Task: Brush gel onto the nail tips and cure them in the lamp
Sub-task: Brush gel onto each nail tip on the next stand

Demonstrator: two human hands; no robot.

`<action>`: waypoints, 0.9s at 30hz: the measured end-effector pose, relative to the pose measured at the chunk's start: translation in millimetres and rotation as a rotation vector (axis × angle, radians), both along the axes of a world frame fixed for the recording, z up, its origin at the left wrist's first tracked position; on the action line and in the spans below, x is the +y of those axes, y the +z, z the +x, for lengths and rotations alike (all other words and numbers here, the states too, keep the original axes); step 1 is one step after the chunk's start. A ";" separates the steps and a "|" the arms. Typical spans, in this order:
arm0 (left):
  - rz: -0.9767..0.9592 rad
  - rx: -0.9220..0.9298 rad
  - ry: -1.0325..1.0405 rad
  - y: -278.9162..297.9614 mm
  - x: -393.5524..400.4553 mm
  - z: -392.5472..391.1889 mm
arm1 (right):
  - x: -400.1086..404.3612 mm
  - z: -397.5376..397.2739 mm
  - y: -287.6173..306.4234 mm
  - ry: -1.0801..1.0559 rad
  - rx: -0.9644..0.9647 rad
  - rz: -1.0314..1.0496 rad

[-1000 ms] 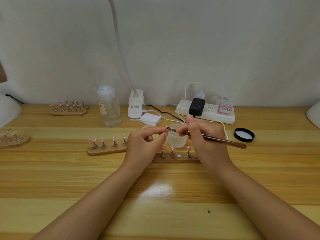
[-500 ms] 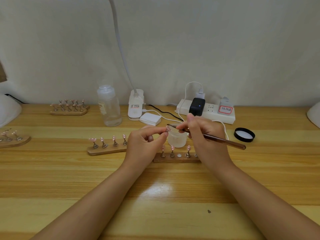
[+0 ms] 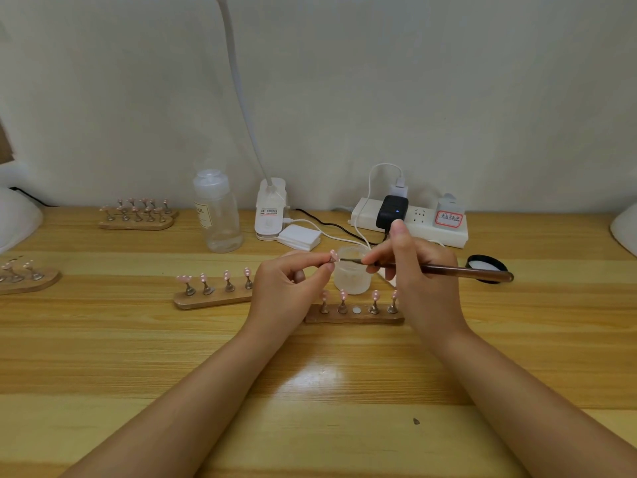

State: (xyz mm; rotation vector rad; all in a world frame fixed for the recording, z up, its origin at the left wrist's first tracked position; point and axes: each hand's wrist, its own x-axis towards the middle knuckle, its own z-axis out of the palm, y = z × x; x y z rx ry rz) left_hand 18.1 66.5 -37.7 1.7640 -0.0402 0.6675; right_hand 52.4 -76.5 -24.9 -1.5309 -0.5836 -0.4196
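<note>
Your right hand pinches the long brown wooden-handled brush, and its bristle end has come back from over the small frosted gel jar to meet the pink nail tip that your left hand pinches above the middle of the wooden table. You are coating again; curing waits. One seat on the brown wooden holder strip stands empty.

The white gooseneck lamp runs off the top edge, head unseen. White domed objects are cut by both side edges. The left hand hides the right end of the wooden nail-tip stand. The red-bordered label on the white power strip is illegible.
</note>
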 end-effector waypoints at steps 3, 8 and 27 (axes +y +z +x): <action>0.011 -0.011 -0.013 0.5 -0.3 -0.7 | 2.5 1.2 1.6 -0.012 -0.024 -0.053; 0.015 -0.022 -0.009 0.8 -0.4 0.4 | 4.3 0.4 1.1 0.007 -0.008 -0.084; 0.038 -0.022 0.003 -4.5 3.0 3.8 | 4.8 0.1 0.6 -0.019 -0.009 -0.032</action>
